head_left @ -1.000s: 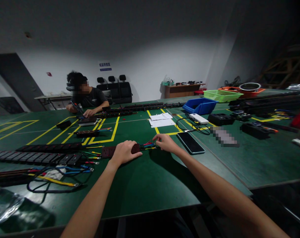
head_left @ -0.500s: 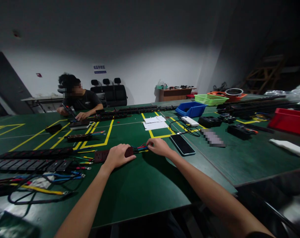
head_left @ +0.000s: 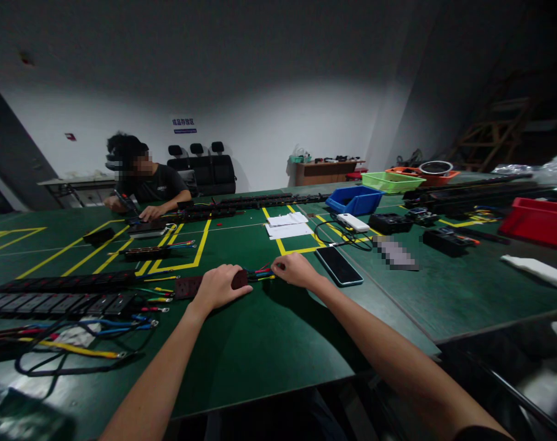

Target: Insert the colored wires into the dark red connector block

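Observation:
A dark red socket strip lies on the green table in front of me. Over its right end my left hand is wrapped, the thumb along the near side. Red, blue and yellow wires come out of that end. My right hand pinches the wire ends between thumb and fingers; the very tips are hard to make out. Just right of this hand lies a phone with a dark screen.
To the left lie black socket strips and loose wires with ring terminals. White papers, a blue bin, a white power bank and a red bin stand beyond. A co-worker holds a power tool across the table.
Both hands keep nearly the same place and grip on the strip and wires. The view has shifted very slightly.

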### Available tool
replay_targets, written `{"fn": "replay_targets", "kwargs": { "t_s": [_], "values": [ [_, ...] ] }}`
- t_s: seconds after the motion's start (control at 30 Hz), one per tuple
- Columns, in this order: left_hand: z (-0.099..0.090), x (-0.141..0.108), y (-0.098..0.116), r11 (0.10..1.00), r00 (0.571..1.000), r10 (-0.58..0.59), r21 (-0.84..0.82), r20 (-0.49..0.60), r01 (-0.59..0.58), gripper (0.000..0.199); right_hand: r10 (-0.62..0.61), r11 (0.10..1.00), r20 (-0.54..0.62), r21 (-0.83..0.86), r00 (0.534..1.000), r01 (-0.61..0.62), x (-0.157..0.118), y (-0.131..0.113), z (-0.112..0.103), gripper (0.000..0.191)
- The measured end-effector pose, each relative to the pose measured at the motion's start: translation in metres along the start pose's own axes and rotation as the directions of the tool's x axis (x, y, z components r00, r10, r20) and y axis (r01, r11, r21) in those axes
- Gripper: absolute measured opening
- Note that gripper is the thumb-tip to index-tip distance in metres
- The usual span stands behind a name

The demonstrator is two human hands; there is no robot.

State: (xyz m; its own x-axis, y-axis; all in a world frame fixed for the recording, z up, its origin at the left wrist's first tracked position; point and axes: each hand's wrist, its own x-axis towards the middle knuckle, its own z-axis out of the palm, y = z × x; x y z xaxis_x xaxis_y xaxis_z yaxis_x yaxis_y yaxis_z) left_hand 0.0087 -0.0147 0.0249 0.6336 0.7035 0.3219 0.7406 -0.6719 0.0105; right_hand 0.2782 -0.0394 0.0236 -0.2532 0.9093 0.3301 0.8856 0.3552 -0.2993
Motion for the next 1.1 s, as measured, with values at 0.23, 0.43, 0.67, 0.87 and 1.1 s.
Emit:
{"fn": "replay_targets", "kwargs": {
  "t_s": [0.23, 0.43, 0.67, 0.87, 1.1],
  "values": [
    [0.001, 0.0, -0.001, 1.0, 1.0, 0.013, 0.015, -0.01, -0.013, 0.058, -0.017, 0.999, -0.003, 0.03, 1.0, 0.017, 0.001, 0.004, 0.005, 0.019],
    [0.002, 0.0, 0.0, 1.0, 1.0, 0.01, 0.005, -0.02, -0.01, 0.058, -0.046, 0.998, -0.053, 0.045, 0.998, 0.048, 0.001, 0.006, 0.009, 0.014],
    [-0.002, -0.002, 0.0, 1.0, 1.0, -0.003, 0.015, 0.0, 0.003, 0.06, -0.069, 0.991, -0.106, 0.106, 0.992, 0.08, 0.004, 0.009, 0.017, 0.008],
    [-0.002, -0.001, 0.0, 1.0, 1.0, -0.006, 0.01, 0.007, 0.006, 0.059, -0.093, 0.977, -0.113, 0.182, 0.989, 0.113, 0.004, 0.008, 0.015, 0.006],
    [-0.001, -0.002, -0.001, 1.0, 1.0, -0.008, 0.007, 0.003, 0.008, 0.059, -0.019, 0.988, -0.085, 0.154, 0.996, 0.032, 0.001, 0.004, 0.011, 0.016]
  ]
}}
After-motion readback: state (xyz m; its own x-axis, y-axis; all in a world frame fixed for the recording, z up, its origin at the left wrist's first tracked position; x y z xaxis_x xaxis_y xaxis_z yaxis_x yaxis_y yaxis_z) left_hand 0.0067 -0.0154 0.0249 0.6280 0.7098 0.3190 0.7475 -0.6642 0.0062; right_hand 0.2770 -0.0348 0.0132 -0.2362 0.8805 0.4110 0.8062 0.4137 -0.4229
